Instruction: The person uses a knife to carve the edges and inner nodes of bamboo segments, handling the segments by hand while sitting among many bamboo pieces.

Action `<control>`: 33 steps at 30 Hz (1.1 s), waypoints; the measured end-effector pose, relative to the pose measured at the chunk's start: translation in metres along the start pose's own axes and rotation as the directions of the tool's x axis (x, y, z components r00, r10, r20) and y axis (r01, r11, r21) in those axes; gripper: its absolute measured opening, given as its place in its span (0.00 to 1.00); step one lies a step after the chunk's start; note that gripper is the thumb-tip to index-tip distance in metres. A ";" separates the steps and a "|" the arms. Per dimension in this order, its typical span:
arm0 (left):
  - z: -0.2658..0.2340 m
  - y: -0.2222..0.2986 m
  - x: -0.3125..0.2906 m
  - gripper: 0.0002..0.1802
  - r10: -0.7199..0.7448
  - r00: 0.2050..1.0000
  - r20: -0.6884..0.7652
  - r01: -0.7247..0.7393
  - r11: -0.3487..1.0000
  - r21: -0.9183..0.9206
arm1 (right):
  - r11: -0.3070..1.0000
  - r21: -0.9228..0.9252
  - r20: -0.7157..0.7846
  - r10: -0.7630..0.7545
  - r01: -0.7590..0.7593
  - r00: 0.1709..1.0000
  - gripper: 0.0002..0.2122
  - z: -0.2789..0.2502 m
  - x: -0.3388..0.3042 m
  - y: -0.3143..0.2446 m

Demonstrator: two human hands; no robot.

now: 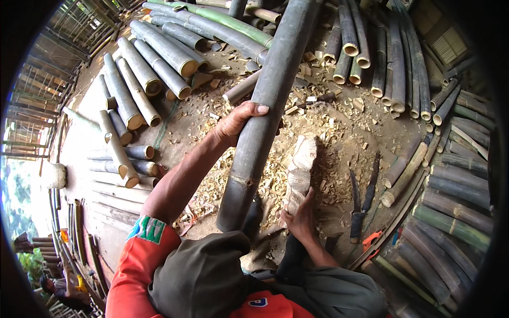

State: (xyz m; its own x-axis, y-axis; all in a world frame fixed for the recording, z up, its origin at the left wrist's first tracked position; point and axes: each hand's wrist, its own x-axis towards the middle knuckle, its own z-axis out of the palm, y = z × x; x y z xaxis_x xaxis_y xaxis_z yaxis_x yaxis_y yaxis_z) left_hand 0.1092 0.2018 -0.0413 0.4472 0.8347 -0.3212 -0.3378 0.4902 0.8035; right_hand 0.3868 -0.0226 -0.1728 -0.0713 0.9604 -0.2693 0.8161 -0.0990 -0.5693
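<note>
A thick dark bamboo pole (265, 116) slants across the middle, its lower end close to my knees and its far end running out at the top. My left hand (239, 122) is closed around it, thumb on the upper face and most fingers hidden behind. To the right of the pole stands a pale, rough-hewn wood block (300, 167) with a chipped surface. My right hand (301, 216) grips that block at its near end, fingers partly out of sight. Wood shavings (270, 196) lie thickly around both.
Two long dark-handled blades (356, 206) lie on the ground at the right, near an orange handle (371, 241). Cut bamboo lengths (159, 63) lie at the far left. More bamboo poles (450, 212) are stacked along the right. At lower left, another person (66, 286) is partly visible.
</note>
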 end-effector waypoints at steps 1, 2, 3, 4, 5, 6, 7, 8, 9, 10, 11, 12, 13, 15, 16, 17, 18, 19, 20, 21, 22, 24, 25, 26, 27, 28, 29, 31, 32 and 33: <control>0.000 0.001 -0.001 0.44 0.022 1.000 0.002 -0.022 0.997 0.070 | 0.999 0.049 0.025 -0.005 0.004 1.000 0.57 -0.011 0.004 0.000; 0.000 0.001 -0.002 0.43 0.044 0.999 0.006 -0.044 0.989 0.140 | 0.995 0.099 0.050 -0.011 0.006 0.999 0.56 -0.020 0.007 0.003; 0.020 0.000 0.001 0.44 0.085 0.996 0.032 -0.086 0.996 0.025 | 0.953 0.301 -0.019 -0.018 0.023 1.000 0.57 -0.025 0.006 0.023; 0.025 -0.001 -0.009 0.47 0.129 0.991 0.034 -0.129 0.992 -0.008 | 0.944 0.330 0.034 0.015 -0.025 0.999 0.57 -0.046 0.008 0.018; 0.028 -0.005 -0.016 0.51 0.171 0.985 0.034 -0.169 0.985 -0.042 | 0.931 0.357 0.089 0.047 -0.076 0.995 0.57 -0.069 0.015 0.014; 0.030 -0.010 -0.022 0.58 0.154 0.988 0.000 -0.154 0.988 -0.026 | 0.960 0.273 0.132 0.032 -0.067 0.991 0.57 -0.085 0.028 0.016; 0.029 -0.017 -0.028 0.58 0.132 0.991 -0.038 -0.131 0.991 0.017 | 1.000 0.026 0.150 -0.008 0.004 0.989 0.54 -0.107 0.044 0.006; 0.040 -0.031 -0.027 0.60 0.060 0.994 -0.088 -0.059 0.998 0.014 | 0.993 -0.112 0.189 0.003 0.019 0.982 0.52 -0.125 0.061 0.017; 0.047 -0.049 -0.033 0.63 -0.013 0.988 -0.153 0.015 1.000 0.013 | 0.970 -0.240 0.239 0.013 0.046 0.971 0.49 -0.137 0.079 0.029; 0.057 -0.067 -0.034 0.67 -0.025 0.992 -0.125 0.029 0.999 0.029 | 0.971 -0.231 0.217 -0.015 0.067 0.976 0.49 -0.152 0.092 0.035; 0.067 -0.084 -0.037 0.71 -0.032 0.993 -0.110 0.038 0.998 0.054 | 0.971 -0.215 0.198 -0.058 0.101 0.978 0.49 -0.163 0.104 0.038; 0.071 -0.108 -0.038 0.71 -0.041 0.994 -0.104 0.045 0.998 0.038 | 0.980 -0.185 0.174 -0.041 0.074 0.984 0.49 -0.161 0.119 0.055; 0.078 -0.134 -0.035 0.70 -0.061 0.995 -0.083 0.062 0.998 0.012 | 0.976 -0.201 0.141 -0.058 0.086 0.988 0.48 -0.161 0.131 0.079; 0.083 -0.158 -0.052 0.67 -0.014 0.989 -0.147 0.022 0.998 0.053 | 0.961 -0.209 0.333 -0.103 0.179 0.937 0.47 -0.167 0.145 0.033; 0.086 -0.172 -0.052 0.62 0.030 0.986 -0.165 0.001 0.983 0.182 | 0.953 -0.174 0.392 -0.164 0.248 0.905 0.48 -0.162 0.152 0.030; 0.090 -0.188 -0.058 0.57 -0.007 0.978 -0.208 0.033 0.992 0.122 | 0.958 -0.208 0.479 -0.079 0.200 0.874 0.46 -0.158 0.156 0.029; 0.094 -0.200 -0.059 0.56 -0.043 0.979 -0.197 0.069 0.989 0.128 | 0.941 -0.248 0.412 -0.113 0.231 0.904 0.45 -0.143 0.156 0.040; 0.093 -0.209 -0.058 0.55 -0.068 0.979 -0.191 0.096 0.985 0.143 | 0.919 -0.290 0.341 -0.162 0.268 0.926 0.44 -0.133 0.158 0.041; 0.092 -0.218 -0.057 0.55 -0.092 0.982 -0.168 0.123 0.975 0.183 | 0.885 -0.376 0.335 -0.146 0.274 0.931 0.42 -0.128 0.154 0.045; 0.087 -0.224 -0.058 0.54 -0.113 0.979 -0.167 0.150 0.963 0.225 | 0.840 -0.446 0.313 -0.176 0.308 0.933 0.39 -0.117 0.152 0.042; 0.090 -0.228 -0.053 0.53 -0.141 0.980 -0.139 0.174 0.949 0.263 | 0.827 -0.468 0.206 -0.240 0.311 0.949 0.38 -0.108 0.145 0.055; 0.096 -0.224 -0.051 0.57 -0.190 0.969 -0.160 0.245 0.830 0.502 | 0.827 -0.496 0.041 -0.282 0.265 0.958 0.37 -0.092 0.127 0.062; 0.094 -0.222 -0.052 0.59 -0.200 0.962 -0.187 0.273 0.746 0.608 | 0.811 -0.531 -0.022 -0.301 0.244 0.953 0.39 -0.090 0.120 0.051; 0.089 -0.226 -0.054 0.59 -0.183 0.963 -0.199 0.270 0.697 0.664 | 0.870 -0.443 -0.156 -0.312 0.216 0.937 0.39 -0.089 0.109 0.040; 0.082 -0.229 -0.052 0.58 -0.207 0.966 -0.154 0.257 0.748 0.612 | 0.916 -0.348 -0.290 -0.306 0.198 0.907 0.39 -0.094 0.096 0.023; 0.076 -0.232 -0.051 0.57 -0.237 0.966 -0.102 0.253 0.797 0.549 | 0.959 -0.229 -0.328 -0.240 0.170 0.914 0.38 -0.088 0.084 0.023; 0.069 -0.236 -0.051 0.56 -0.261 0.964 -0.050 0.252 0.840 0.480 | 0.979 -0.103 -0.347 -0.199 0.173 0.916 0.36 -0.081 0.071 0.028; 0.070 -0.204 -0.063 0.45 -0.038 0.999 -0.015 0.040 0.894 0.447 | 0.924 0.382 -0.179 0.044 0.028 0.983 0.35 -0.072 0.037 0.025; 0.070 -0.188 -0.059 0.48 0.012 0.996 -0.089 0.054 0.705 0.707 | 0.921 0.389 -0.126 0.093 -0.037 0.988 0.37 -0.057 0.019 0.033; 0.068 -0.167 -0.049 0.52 0.088 0.985 -0.148 0.094 0.441 0.893 | 0.913 0.397 -0.068 0.135 -0.097 0.989 0.40 -0.040 0.005 0.038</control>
State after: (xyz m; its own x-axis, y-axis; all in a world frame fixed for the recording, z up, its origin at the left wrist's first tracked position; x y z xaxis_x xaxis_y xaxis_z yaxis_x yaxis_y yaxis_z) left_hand 0.1998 0.0617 -0.1256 0.2886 0.9025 -0.3196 0.6326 0.0708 0.7712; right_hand 0.4407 -0.0112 -0.1645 0.0785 0.9539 -0.2897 0.5240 -0.2867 -0.8020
